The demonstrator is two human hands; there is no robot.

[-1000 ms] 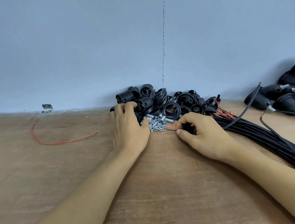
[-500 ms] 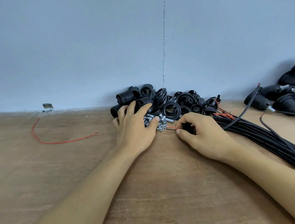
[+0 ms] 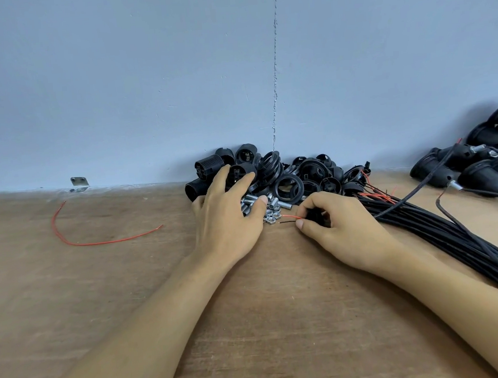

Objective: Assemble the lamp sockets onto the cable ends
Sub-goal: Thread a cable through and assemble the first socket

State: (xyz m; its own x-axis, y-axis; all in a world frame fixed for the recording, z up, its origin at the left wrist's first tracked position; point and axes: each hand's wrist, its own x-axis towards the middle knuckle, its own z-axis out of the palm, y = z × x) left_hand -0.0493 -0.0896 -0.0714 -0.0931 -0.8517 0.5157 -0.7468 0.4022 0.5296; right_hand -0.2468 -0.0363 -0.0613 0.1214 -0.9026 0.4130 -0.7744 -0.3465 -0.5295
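The right grip [image 3: 340,229] was clenched on a cable end [image 3: 289,219], thumb and forefinger pinching it so that its red and dark bare wires stuck out toward the small pile of metal nuts and threaded tubes [image 3: 273,206]. Something black sat inside the curled fingers, too hidden to name. The left grip [image 3: 229,220] was released, its straight fingers resting on a threaded lamp socket [image 3: 238,174] at the near-left side of the socket heap [image 3: 303,175], thumb touching the metal pile.

The likely trouble: with no real hold yet, drawing that socket out could tip its neighbours and send them rolling, and the thumb could scatter the nuts across the tabletop. The thin stripped wires looked easy to bend or fray if pushed crookedly into a socket, and the held cable ran back into the cable bundle [image 3: 454,241], so a tug could drag others along.

The tabletop [image 3: 282,320] was worn brown wood, scuffed and grainy. The heap lay against its far edge at the middle; the bundle ran off toward the near-right corner; finished sockets on cables [image 3: 479,173] lay at the far right. A loose red wire [image 3: 97,241] curled at the far left, near a small metal bracket [image 3: 79,182] at the foot of a pale blue wall [image 3: 143,77] with a vertical crack
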